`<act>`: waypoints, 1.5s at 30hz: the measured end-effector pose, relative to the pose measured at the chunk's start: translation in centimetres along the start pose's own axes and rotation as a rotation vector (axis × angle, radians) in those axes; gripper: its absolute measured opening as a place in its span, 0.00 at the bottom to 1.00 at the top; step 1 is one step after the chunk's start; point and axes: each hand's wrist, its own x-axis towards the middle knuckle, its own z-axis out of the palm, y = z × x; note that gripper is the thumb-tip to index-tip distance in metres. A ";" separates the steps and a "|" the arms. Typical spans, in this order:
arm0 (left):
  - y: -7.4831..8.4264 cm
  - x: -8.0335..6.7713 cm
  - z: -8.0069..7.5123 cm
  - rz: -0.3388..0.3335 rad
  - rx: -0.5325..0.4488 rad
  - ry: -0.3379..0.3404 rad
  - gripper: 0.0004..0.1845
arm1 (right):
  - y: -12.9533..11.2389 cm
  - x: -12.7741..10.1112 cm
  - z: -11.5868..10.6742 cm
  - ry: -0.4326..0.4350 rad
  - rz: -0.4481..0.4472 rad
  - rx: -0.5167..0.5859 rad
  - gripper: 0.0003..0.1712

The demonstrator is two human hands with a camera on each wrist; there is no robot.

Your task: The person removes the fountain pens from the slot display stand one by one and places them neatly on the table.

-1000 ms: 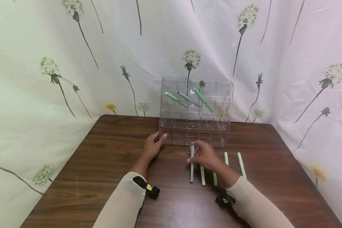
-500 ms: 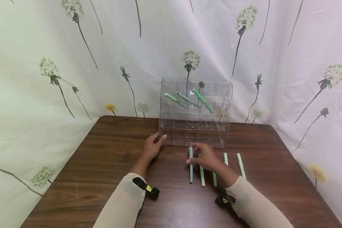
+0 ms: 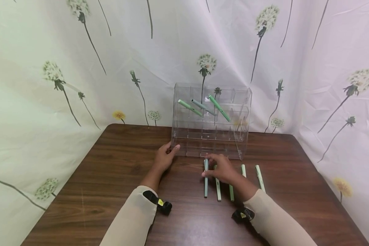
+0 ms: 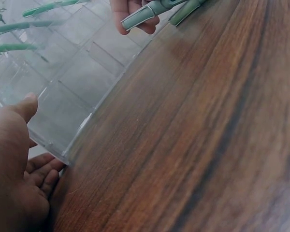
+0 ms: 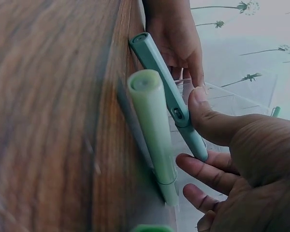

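Observation:
A clear acrylic pen stand (image 3: 240, 150) with several tiers stands toward the back of the table. My left hand (image 3: 164, 159) grips its lower left corner, thumb on the front, fingers round the side, as the left wrist view shows. In front of the stand, my right hand (image 3: 222, 169) pinches a blue-grey pen (image 3: 205, 188) between thumb and fingers near its clip end. The right wrist view shows this pen (image 5: 157, 67) beside a pale green pen (image 5: 152, 116). On the upper tiers, a light green pen (image 3: 189, 107), a grey-blue pen (image 3: 203, 107) and a green pen (image 3: 219, 108) lie slanted.
To the right of the held pen lie a pale green pen (image 3: 218, 191), a green pen (image 3: 232, 194) partly under the right hand, and two whitish-green pens, the outer pen (image 3: 260, 177) farthest right. Behind the wooden table (image 3: 110, 191) hangs a dandelion-print curtain (image 3: 160, 61).
The blue-grey pen in my right hand has shifted very slightly left. My left hand and the stand have stayed in place.

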 end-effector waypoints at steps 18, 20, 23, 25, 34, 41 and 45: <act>0.1 0.0 0.0 -0.005 -0.005 -0.007 0.32 | 0.5 0.0 0.3 -0.020 0.049 -0.071 0.38; 0.1 0.0 0.0 -0.007 -0.006 -0.009 0.32 | 0.5 0.1 0.4 -0.024 0.057 -0.066 0.38; 0.1 -0.1 0.0 -0.008 -0.007 -0.011 0.32 | 0.5 0.0 0.3 -0.027 0.064 -0.064 0.38; 0.1 -0.1 0.0 -0.007 -0.002 -0.013 0.32 | 0.5 0.0 0.3 -0.027 0.065 -0.063 0.38; 0.3 -0.2 -0.1 -0.024 -0.011 -0.017 0.33 | 0.6 0.0 0.3 -0.014 0.044 -0.082 0.38; 0.1 0.0 0.0 -0.020 -0.016 -0.020 0.33 | 0.4 0.0 0.4 -0.019 0.039 -0.108 0.36; 0.0 0.1 0.0 0.002 -0.017 -0.015 0.33 | 0.4 0.0 0.5 -0.018 0.046 -0.112 0.36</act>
